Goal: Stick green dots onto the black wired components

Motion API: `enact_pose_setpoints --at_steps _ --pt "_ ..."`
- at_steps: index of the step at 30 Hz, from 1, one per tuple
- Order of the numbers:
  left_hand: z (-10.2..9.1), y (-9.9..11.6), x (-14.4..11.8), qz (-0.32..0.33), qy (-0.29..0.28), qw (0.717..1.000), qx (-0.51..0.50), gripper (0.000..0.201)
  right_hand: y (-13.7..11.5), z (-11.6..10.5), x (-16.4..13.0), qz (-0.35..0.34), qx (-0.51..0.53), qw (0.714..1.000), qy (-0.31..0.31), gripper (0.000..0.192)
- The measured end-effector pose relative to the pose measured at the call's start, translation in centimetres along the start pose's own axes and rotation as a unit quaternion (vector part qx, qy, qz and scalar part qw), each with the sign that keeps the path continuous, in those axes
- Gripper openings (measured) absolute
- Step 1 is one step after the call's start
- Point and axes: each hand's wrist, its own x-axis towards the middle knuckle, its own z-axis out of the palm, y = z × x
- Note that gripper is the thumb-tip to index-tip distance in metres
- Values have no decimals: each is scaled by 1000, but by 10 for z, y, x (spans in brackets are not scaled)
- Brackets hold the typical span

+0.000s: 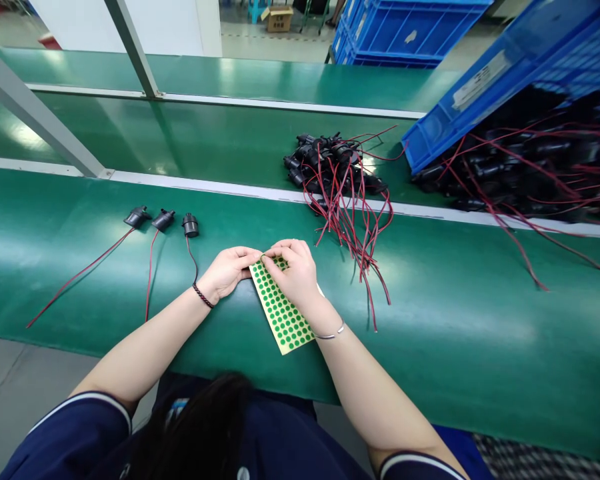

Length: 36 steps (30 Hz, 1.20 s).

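Observation:
A yellow sheet of green round stickers point(281, 313) lies on the green belt in front of me. My left hand point(227, 270) holds down the sheet's top left corner. My right hand point(295, 270) rests on the sheet's top edge, its fingertips pinched at the stickers there. Both hands meet at the sheet's upper end. Three black connectors with red and black wires point(163, 220) lie in a row to the left, apart from my hands.
A heap of black connectors with red wires point(335, 173) lies beyond my right hand. A tilted blue crate point(485, 87) at the right spills more of them. A metal rail point(260, 190) divides the belts. Stacked blue crates point(405, 30) stand behind.

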Motion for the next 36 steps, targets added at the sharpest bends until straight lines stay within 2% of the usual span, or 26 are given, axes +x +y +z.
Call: enact_pose_setpoints --at_steps 11,15,17,19,21,22,23,25,27,30,33,36 --pt "2 -11 5 64 28 996 57 38 3 5 -2 -5 19 1000 14 9" --pt "-5 -14 8 91 48 985 139 34 6 7 -3 20 106 994 12 9" --pt "-7 -9 7 141 68 955 252 30 8 7 -2 55 160 985 39 8" --pt "-2 4 7 238 103 885 387 30 11 6 1 102 197 972 77 10" --pt "11 22 15 330 111 807 477 33 13 7 4 152 225 956 113 12" --pt "21 32 23 355 98 786 498 32 13 8 5 171 238 947 128 13" --pt "34 42 34 359 72 781 506 29 14 9 6 185 249 940 141 14" --pt "63 60 65 335 36 802 493 23 14 11 8 198 268 930 157 15" --pt "94 73 102 280 59 837 467 22 13 12 8 199 281 925 158 14" --pt "133 86 151 258 101 843 461 18 11 13 7 188 292 927 143 12" --pt "156 93 177 247 121 843 462 20 11 15 4 167 295 931 134 11" --pt "168 98 185 249 110 847 456 32 13 18 2 154 303 930 136 9"
